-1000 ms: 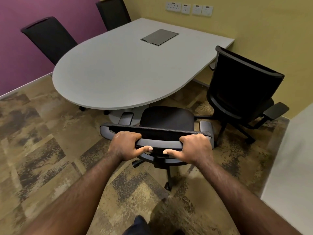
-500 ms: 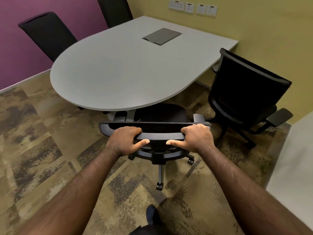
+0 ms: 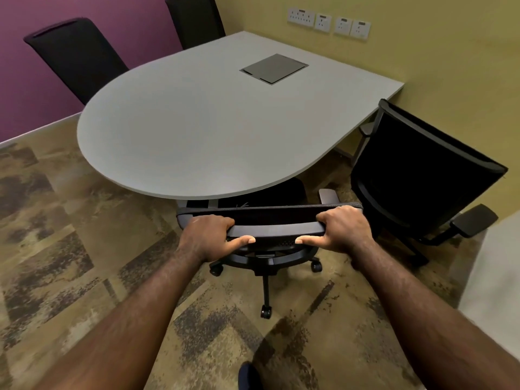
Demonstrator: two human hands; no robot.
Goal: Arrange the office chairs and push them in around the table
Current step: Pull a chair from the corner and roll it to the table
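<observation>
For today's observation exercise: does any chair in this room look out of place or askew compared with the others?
Yes. The chair on the right stands clear of the table, turned at an angle, not tucked in. The two far chairs sit close against the table, and both hands are on the near chair, whose seat is partly under the edge.

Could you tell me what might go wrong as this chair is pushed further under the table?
The chair's right armrest sits just outside the table edge and may strike it. The neighbouring chair stands close on the right, so bases could collide. Both hands, left hand and right hand, grip the backrest.
</observation>
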